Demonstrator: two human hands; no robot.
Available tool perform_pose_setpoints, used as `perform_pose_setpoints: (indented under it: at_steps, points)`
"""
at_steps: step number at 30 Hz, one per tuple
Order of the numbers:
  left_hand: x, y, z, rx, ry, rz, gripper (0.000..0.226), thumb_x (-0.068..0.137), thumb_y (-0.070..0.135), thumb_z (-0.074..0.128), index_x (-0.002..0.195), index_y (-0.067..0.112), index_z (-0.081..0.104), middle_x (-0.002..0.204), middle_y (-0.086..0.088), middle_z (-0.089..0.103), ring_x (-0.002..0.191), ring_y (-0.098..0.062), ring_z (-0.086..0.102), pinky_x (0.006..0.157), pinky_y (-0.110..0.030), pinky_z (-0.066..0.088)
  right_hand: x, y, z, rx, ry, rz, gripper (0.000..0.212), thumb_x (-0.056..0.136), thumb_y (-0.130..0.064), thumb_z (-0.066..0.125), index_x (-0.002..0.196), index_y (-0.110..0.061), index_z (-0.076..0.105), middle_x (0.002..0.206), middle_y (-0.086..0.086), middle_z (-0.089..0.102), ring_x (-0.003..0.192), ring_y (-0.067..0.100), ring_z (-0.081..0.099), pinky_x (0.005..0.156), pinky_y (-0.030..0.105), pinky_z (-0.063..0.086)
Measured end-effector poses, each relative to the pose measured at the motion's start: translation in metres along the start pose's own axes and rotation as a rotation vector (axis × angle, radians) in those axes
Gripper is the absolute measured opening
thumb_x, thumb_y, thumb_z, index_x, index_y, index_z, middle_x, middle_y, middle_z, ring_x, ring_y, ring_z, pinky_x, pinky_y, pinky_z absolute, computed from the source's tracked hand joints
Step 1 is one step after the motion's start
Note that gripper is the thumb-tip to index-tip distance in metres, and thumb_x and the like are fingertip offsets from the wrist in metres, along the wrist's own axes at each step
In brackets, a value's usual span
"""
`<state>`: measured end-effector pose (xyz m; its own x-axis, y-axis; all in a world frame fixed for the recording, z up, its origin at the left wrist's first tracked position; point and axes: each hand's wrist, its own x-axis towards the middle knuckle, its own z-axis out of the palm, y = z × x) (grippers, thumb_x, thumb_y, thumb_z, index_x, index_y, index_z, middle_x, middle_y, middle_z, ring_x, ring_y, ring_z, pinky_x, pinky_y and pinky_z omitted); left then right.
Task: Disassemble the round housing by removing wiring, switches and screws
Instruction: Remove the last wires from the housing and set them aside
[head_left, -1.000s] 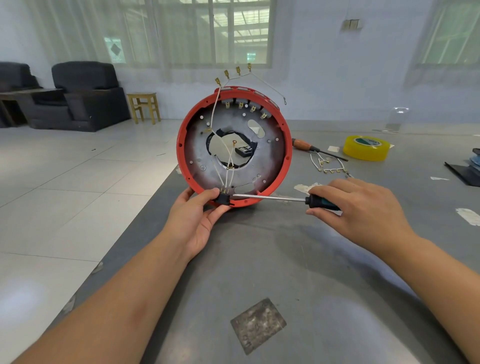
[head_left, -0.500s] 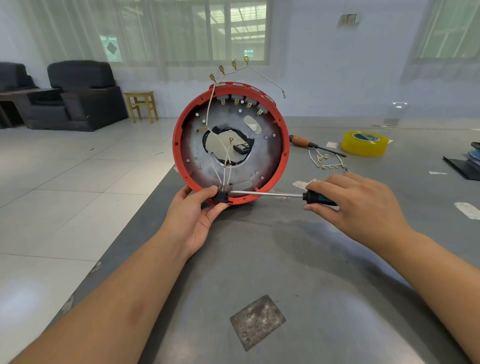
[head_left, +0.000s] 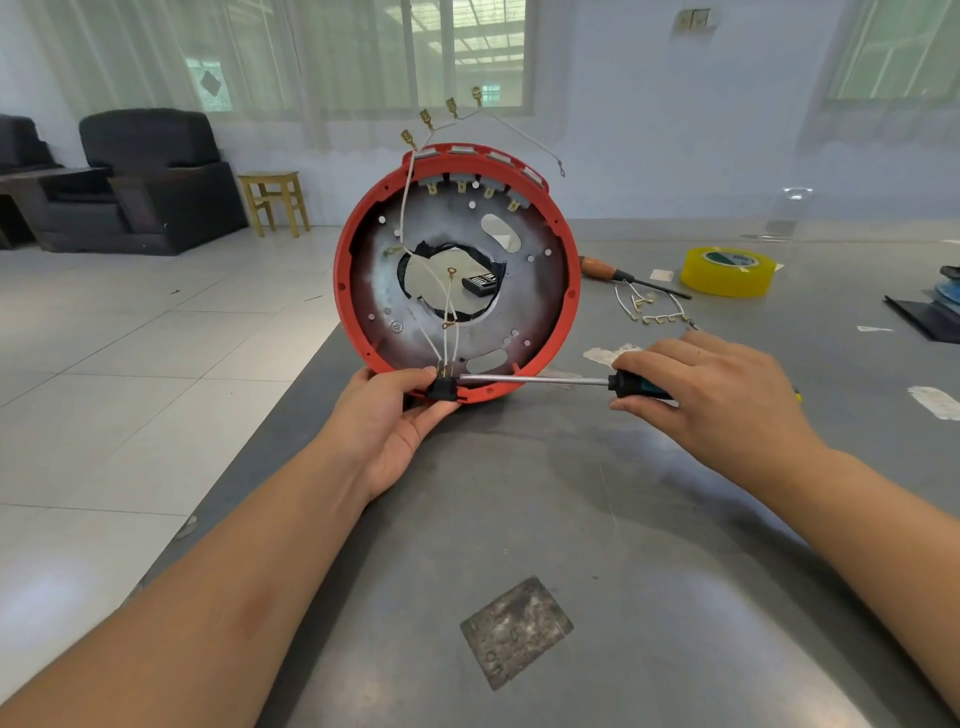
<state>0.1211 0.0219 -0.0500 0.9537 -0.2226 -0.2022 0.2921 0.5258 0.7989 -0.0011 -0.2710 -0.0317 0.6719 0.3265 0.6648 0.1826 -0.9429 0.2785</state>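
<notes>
Standing on its edge on the grey table (head_left: 597, 519), the round red housing (head_left: 563, 291) faces the person, open side forward. At its six o'clock the left hand (head_left: 387, 421) pinches a small black switch (head_left: 441, 388) at the rim, thumb on top, white wires (head_left: 447, 312) running up from it. The right hand (head_left: 717, 400) is closed around the dark handle of a screwdriver (head_left: 535, 381), whose shaft lies level with its tip at the switch. Toward two o'clock of the housing lie a wooden-handled screwdriver (head_left: 602, 268), loose wires (head_left: 649, 306) and a yellow tape roll (head_left: 727, 273).
</notes>
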Motion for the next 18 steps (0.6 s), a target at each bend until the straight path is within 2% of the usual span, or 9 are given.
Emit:
perform_pose_setpoints:
  at_steps: [3, 9, 14, 18]
  points:
    - [0.000, 0.001, 0.000, -0.009, 0.008, -0.010, 0.045, 0.097, -0.011, 0.057, 0.141, -0.007, 0.050, 0.127, -0.028, 0.066, 0.088, -0.033, 0.080, 0.067, -0.038, 0.065, -0.001, -0.005, 0.001, -0.009, -0.011, 0.010, 0.036, 0.090, -0.049, 0.064, 0.113, -0.022, 0.069, 0.092, -0.002, 0.072, 0.078, 0.027, 0.063, 0.055, 0.033, 0.048]
    - [0.001, 0.000, 0.000, -0.010, 0.026, -0.016, 0.047, 0.097, -0.009, 0.057, 0.143, -0.006, 0.050, 0.120, -0.024, 0.068, 0.084, -0.031, 0.080, 0.066, -0.038, 0.065, -0.003, -0.013, -0.001, -0.009, -0.031, 0.046, 0.035, 0.088, -0.049, 0.065, 0.106, -0.019, 0.069, 0.086, 0.001, 0.072, 0.074, 0.028, 0.063, 0.053, 0.032, 0.047]
    - [0.000, 0.001, 0.000, -0.037, 0.030, -0.008, 0.048, 0.096, -0.010, 0.057, 0.143, -0.006, 0.050, 0.132, -0.028, 0.066, 0.092, -0.034, 0.079, 0.069, -0.039, 0.065, -0.004, -0.022, -0.004, 0.022, -0.079, 0.114, 0.034, 0.086, -0.052, 0.064, 0.101, -0.022, 0.067, 0.083, -0.001, 0.071, 0.076, 0.025, 0.065, 0.052, 0.036, 0.054]
    - [-0.002, 0.001, 0.001, -0.061, 0.047, 0.010, 0.049, 0.095, -0.010, 0.058, 0.143, -0.005, 0.049, 0.131, -0.028, 0.065, 0.087, -0.033, 0.080, 0.068, -0.039, 0.065, -0.004, -0.028, -0.004, 0.060, -0.092, 0.149, 0.033, 0.085, -0.054, 0.063, 0.097, -0.023, 0.064, 0.080, -0.003, 0.070, 0.074, 0.025, 0.064, 0.051, 0.035, 0.052]
